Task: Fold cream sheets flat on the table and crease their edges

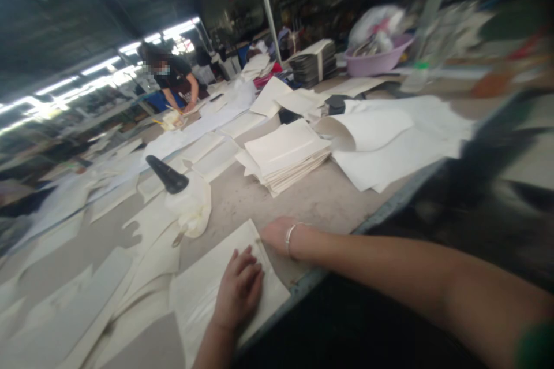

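My left hand (239, 288) lies flat, fingers together and stretched out, on a white fabric piece (203, 291) at the table's near edge. My right hand (277, 234), with a bracelet on the wrist, rests at the far corner of the same piece; its fingers are tucked under and mostly hidden. A white object with a black cone-shaped handle (177, 190) stands just beyond the piece.
A stack of white cut pieces (285, 155) sits mid-table, with large loose sheets (389, 138) to its right. More cut pieces cover the long table (329, 196). A purple basin (376, 60) and grey stacks (314, 63) stand at the back. Another person (173, 77) leans over the far end.
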A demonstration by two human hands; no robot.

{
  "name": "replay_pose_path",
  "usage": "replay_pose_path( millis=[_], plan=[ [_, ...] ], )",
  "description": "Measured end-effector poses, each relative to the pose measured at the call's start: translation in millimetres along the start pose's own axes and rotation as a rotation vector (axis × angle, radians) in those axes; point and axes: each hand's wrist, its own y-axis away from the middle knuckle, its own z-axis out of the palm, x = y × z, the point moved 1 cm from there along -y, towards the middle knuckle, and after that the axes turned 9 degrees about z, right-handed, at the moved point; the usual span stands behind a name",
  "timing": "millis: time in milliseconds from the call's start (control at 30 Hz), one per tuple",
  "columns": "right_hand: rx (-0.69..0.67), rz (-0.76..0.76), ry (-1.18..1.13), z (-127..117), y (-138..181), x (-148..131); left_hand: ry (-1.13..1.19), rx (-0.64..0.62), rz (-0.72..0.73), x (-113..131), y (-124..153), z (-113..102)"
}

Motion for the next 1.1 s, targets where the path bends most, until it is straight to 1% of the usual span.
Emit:
replay_pose_path(
  millis=[133, 233, 333, 500, 600, 667, 733, 867, 933, 1000, 1067, 1100],
  plan=[
    [0.047, 0.059, -0.001, -13.5, -34.8, 5.7, -0.021, 0.009, 0.003, -0.2, 0.5, 1.2],
    [0.061, 0.054, 0.004, -14.1, -40.5, 6.7, -0.021, 0.003, 0.003, -0.7, 0.6, 1.1],
    [0.041, -0.008, 0.017, -6.2, -27.7, 5.9, -0.003, -0.006, -0.010, -0.2, -0.1, -0.1],
    [0.009, -0.115, 0.031, 12.5, 20.5, -7.1, 0.030, 0.006, -0.019, 1.7, -1.5, -2.1],
    [-0.002, -0.134, 0.036, 17.0, 44.8, -17.6, 0.025, 0.009, -0.013, 2.6, -2.1, -2.5],
    [-0.015, -0.137, 0.034, 16.3, 51.0, -20.3, 0.023, 0.001, -0.013, 2.9, -2.6, -2.8],
    [-0.026, -0.115, 0.019, 14.2, 49.7, -18.7, 0.022, 0.005, -0.010, 3.1, -2.9, -3.5],
    [-0.018, -0.021, 0.012, 13.2, 44.7, -17.0, 0.028, 0.012, -0.033, 3.8, -2.6, -4.6],
    [-0.032, -0.050, 0.033, 15.2, 49.5, -22.9, 0.037, 0.015, -0.052, 3.9, -1.8, -3.7],
    [-0.056, -0.131, 0.050, 17.0, 58.8, -30.3, 0.027, 0.038, -0.080, 2.0, -0.9, -1.7],
    [-0.075, -0.180, 0.046, 16.0, 67.6, -32.8, -0.012, 0.074, -0.138, -4.2, -0.1, 0.3],
    [-0.076, -0.174, 0.035, 14.0, 70.5, -30.7, -0.041, 0.090, -0.180, -9.2, 0.1, 0.6]
  ],
)
